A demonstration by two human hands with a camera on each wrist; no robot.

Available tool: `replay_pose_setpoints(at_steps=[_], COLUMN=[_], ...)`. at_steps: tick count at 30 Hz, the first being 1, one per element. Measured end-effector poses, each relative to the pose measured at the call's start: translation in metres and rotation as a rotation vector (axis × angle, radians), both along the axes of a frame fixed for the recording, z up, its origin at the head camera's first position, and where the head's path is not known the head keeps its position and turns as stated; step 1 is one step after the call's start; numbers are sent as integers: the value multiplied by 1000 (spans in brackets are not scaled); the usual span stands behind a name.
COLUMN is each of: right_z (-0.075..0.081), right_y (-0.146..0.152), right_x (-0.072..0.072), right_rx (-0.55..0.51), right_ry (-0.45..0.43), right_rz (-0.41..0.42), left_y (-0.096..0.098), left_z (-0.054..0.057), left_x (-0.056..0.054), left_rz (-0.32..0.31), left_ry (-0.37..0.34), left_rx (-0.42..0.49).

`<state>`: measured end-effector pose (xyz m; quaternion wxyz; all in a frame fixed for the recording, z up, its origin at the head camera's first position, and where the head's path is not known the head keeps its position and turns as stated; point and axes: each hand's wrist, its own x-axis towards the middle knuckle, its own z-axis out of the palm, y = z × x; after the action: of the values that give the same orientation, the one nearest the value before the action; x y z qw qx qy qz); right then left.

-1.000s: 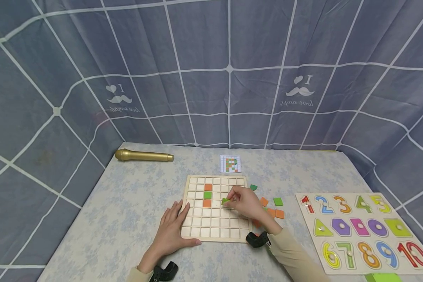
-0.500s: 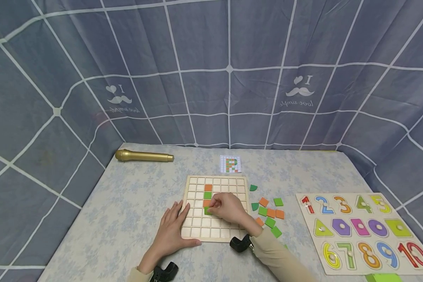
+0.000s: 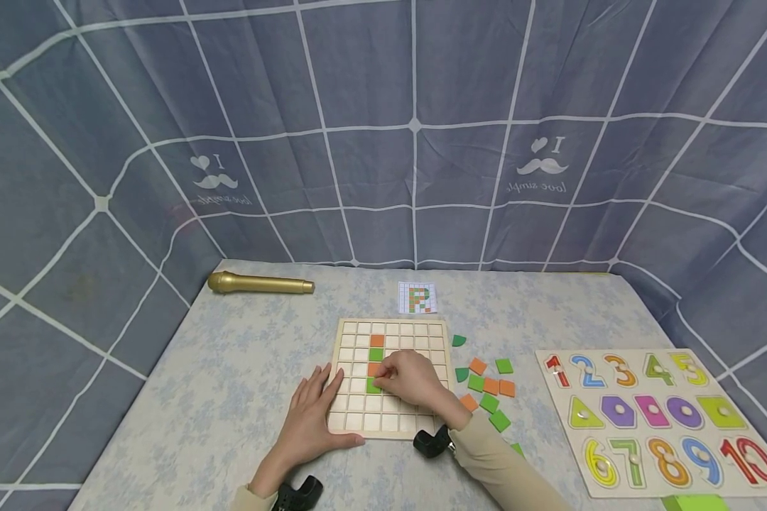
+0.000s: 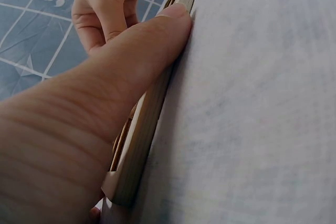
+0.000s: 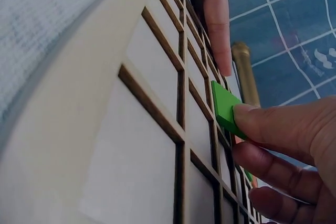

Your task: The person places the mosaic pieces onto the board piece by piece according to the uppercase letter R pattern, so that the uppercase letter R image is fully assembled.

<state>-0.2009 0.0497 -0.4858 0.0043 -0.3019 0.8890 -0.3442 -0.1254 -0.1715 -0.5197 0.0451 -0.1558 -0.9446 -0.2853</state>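
Note:
A wooden grid board [image 3: 383, 434] lies on the table, with an orange tile [image 3: 377, 341], a green tile [image 3: 376, 353] and another orange tile [image 3: 373, 369] in one column. My right hand [image 3: 412, 380] pinches a green square tile [image 5: 224, 106] between thumb and fingers. That tile is over the cell just below the lower orange one, tilted against the grid in the right wrist view. My left hand [image 3: 312, 422] rests against the board's left side, fingers extended. Its thumb [image 4: 168, 24] lies along the near edge.
Loose orange and green tiles [image 3: 491, 387] and dark green quarter-round pieces [image 3: 459, 341] lie right of the board. A pattern card [image 3: 417, 297] sits behind it. A gold microphone [image 3: 262, 283] is at back left, a number-and-shape puzzle [image 3: 667, 454] at right.
My right hand has carried the green tile leftward from the board's right part to the column of tiles, then shifted it slightly left. The left hand has stayed in place.

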Motion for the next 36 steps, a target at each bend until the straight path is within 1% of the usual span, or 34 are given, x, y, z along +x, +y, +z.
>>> replay_pose_setpoints(at_steps=[3, 4, 7, 10, 15, 20, 24, 26, 32, 36], right_z=[0, 0, -2, -3, -3, -2, -2, -1, 4, 10], right_y=[0, 0, -1, -2, -2, 1, 6, 11, 31, 50], right_x=[1, 1, 1, 1, 1, 1, 1, 1, -3, -6], right_rx=[-3, -2, 8, 36, 61, 54, 46, 41, -6, -38], right_ry=[41, 69, 119, 138, 115, 64, 37, 36, 98, 79], right_rz=[-3, 1, -2, -11, -11, 12, 5, -13, -79, -153], left_y=[0, 0, 0, 1, 1, 0, 1, 1, 1, 1], left_z=[0, -1, -1, -1, 0, 0, 0, 0, 0, 0], left_x=[0, 0, -1, -1, -1, 0, 0, 0, 0, -1], left_rz=[0, 1, 3, 3, -1, 2, 3, 3, 12, 6], left_ry=[-2, -4, -6, -2, 14, 11, 16, 14, -3, 8], left_rx=[2, 2, 1, 0, 3, 7, 16, 18, 10, 14])
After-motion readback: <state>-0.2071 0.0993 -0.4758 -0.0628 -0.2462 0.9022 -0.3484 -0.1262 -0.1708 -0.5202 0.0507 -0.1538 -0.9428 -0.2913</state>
